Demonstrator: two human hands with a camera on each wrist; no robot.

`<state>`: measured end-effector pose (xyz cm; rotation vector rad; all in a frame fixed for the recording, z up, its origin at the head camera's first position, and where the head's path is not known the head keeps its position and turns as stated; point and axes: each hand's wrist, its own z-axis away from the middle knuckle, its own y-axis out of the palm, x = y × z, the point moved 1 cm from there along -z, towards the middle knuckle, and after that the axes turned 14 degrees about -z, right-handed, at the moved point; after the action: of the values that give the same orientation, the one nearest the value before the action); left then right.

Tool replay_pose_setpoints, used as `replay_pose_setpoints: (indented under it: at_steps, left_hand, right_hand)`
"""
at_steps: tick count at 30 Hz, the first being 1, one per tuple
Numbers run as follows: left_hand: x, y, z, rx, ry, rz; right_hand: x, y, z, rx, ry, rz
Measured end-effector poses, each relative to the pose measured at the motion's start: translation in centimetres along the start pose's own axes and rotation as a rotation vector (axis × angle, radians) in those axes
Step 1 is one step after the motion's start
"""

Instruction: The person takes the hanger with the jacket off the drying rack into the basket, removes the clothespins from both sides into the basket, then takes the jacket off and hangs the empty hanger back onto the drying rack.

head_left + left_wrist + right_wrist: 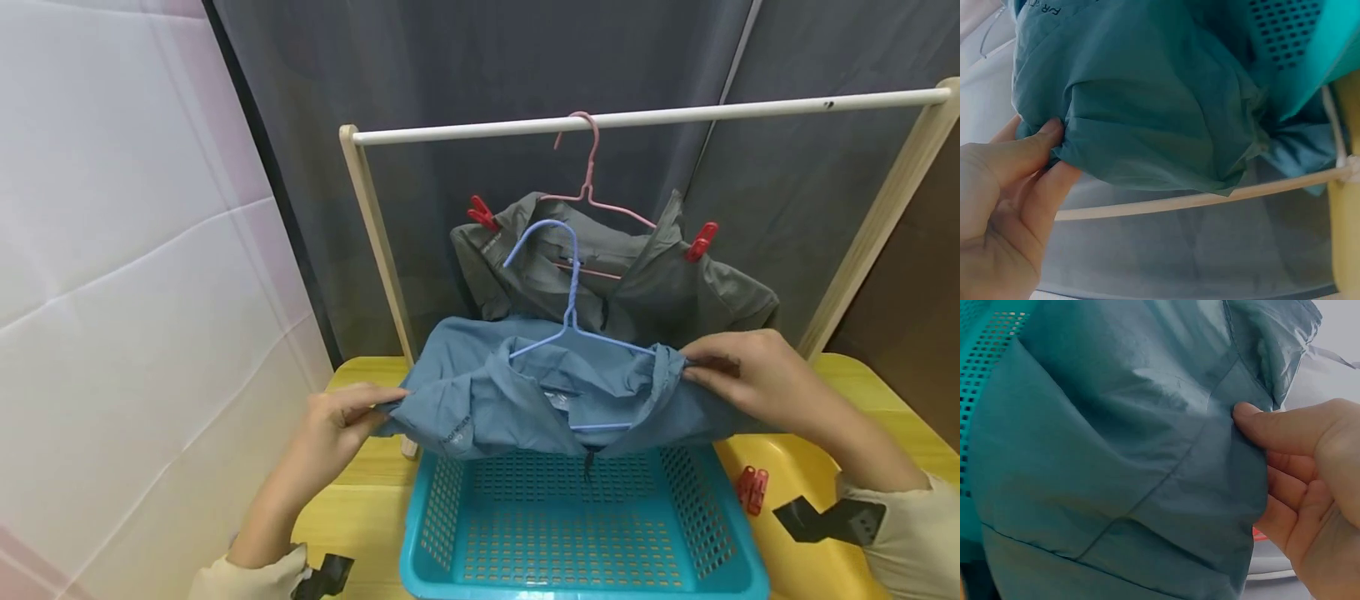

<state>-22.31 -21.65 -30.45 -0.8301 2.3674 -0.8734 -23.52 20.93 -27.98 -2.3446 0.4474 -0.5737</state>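
Observation:
A blue zip jacket (480, 400) is spread above the basket, with a blue hanger (573, 300) inside it and the hook standing up free of the rod. My left hand (337, 425) pinches the jacket's fabric at its left side; in the left wrist view, the thumb presses the cloth (1129, 112) against the fingers. On the other side, my right hand (750, 375) pinches the fabric near the hanger's right arm. Thumb and fingers hold a fold of the jacket (1147, 462) in the right wrist view. The jacket hides much of the hanger's lower bar.
Behind, a grey jacket (652, 292) hangs on a pink hanger (588, 179) from the white rod (675, 115), with red clothespins (702, 242) at its shoulders. Below is a teal basket (585, 542). Red clothespins (756, 492) lie in a yellow tray (795, 467) at right.

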Motion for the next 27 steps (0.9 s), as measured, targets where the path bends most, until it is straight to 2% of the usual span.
replay_pose_setpoints:
  at_steps: [5,8,14,18,21,27]
  left_hand:
    - [0.0,-1.6,-1.8,-0.026,0.021,-0.027]
    - [0.1,-2.5,-2.7,-0.035,0.025,-0.061]
    - [-0.2,-3.2,-4.0,-0.047,0.032,-0.133]
    - [-0.4,-3.1,-4.3,-0.053,0.002,-0.161]
    - [-0.5,-2.8,-4.3,-0.077,-0.038,-0.163]
    - [-0.7,-2.2,-4.5,-0.155,-0.125,-0.139]
  right_hand:
    - [0.3,-1.3,-2.1,0.023,0.023,-0.022]
    - [0.5,-2.0,-3.2,0.058,0.065,-0.016]
    - [0.4,-3.5,-5.2,0.197,0.268,-0.073]
    - [0.0,-4.2,-6.5,0.282,0.375,-0.128]
    - [-0.1,-4.4,-7.4,0.320,0.378,-0.146]
    - [0.5,-4.0,-8.9,0.357,0.315,-0.195]
